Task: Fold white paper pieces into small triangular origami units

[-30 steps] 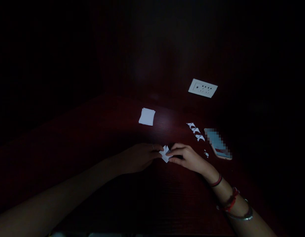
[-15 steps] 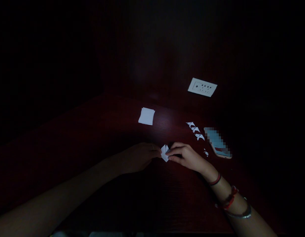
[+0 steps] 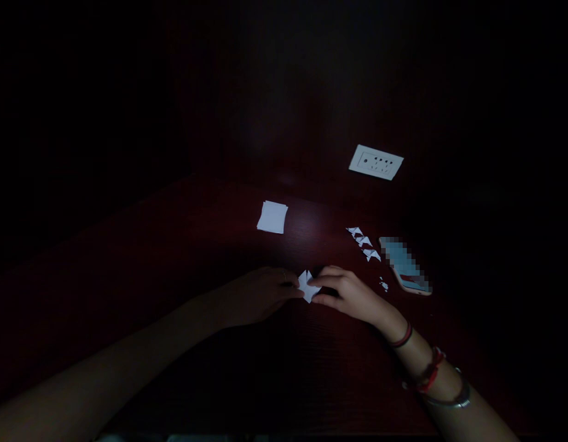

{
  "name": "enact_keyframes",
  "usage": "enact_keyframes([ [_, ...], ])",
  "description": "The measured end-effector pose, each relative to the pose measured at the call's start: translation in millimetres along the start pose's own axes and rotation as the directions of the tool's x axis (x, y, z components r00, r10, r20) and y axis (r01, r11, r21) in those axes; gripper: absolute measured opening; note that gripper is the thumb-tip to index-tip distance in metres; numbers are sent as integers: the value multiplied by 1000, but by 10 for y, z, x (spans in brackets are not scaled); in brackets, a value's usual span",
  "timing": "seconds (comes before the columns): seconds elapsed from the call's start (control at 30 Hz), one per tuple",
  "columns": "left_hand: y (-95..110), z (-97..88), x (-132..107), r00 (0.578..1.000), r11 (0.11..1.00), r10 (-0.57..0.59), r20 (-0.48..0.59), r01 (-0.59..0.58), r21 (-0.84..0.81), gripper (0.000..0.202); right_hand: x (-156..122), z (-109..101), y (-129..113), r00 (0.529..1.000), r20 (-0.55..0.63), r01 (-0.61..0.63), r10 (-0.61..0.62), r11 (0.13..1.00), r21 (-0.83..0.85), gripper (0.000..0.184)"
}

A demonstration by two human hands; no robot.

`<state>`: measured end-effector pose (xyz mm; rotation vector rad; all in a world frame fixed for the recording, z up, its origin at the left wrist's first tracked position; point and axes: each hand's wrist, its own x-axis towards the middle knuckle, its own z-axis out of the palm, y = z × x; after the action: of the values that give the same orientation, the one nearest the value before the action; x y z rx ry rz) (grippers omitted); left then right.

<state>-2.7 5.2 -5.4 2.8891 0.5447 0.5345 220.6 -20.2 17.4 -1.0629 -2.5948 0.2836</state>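
Note:
Between my two hands is a small piece of folded white paper [image 3: 308,287], with a notch at its top edge and a point toward me. My left hand [image 3: 260,294], in shadow, grips its left side with the fingertips. From the right, my right hand [image 3: 348,293] pinches the paper's other side, thumb low and forefinger across its face. Beyond the hands lies a stack of square white paper sheets [image 3: 272,218]. To the right, three small folded paper figures [image 3: 363,242] sit in a slanting row.
A phone [image 3: 406,265] with a blurred-out screen lies at the right, past the figures. Small white paper scraps [image 3: 384,284] are near its lower left side. A white socket plate [image 3: 376,162] is on the wall behind the dark red table [image 3: 183,227]. The surroundings are very dark.
The folded paper's outline has altered: side corners now stick out and its top notch is wider. My fingertips have shifted slightly on it. Everything else stays in place.

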Motion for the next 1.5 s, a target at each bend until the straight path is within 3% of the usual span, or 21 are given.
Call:
enact_keyframes([
  [0.17,33,-13,-25,999,997,35,-40,-32,74,34,0,-22,-47,1000,13,27,-26,995,-91,32],
  [0.37,65,-14,-22,999,995,24,42,-28,95,35,-3,-16,-59,997,30,81,-77,980,-180,23],
  [0.73,113,-69,-10,998,992,-17,68,8,125,31,-6,-44,-71,995,68,93,-78,961,-261,17],
  [0.83,115,-76,-15,999,993,-13,52,7,120,31,4,-33,-91,997,54,63,-52,972,-228,18],
  [1.0,115,-82,-16,992,994,-15,123,1,113,37,20,-11,-132,1000,28,-6,11,981,-191,16],
  [1.2,140,-98,-9,996,993,24,83,-33,114,36,26,10,-159,997,-11,-71,70,985,-158,16],
  [1.5,148,-124,-14,997,993,54,59,-60,102,35,17,81,-100,971,-93,-213,222,972,96,13],
])
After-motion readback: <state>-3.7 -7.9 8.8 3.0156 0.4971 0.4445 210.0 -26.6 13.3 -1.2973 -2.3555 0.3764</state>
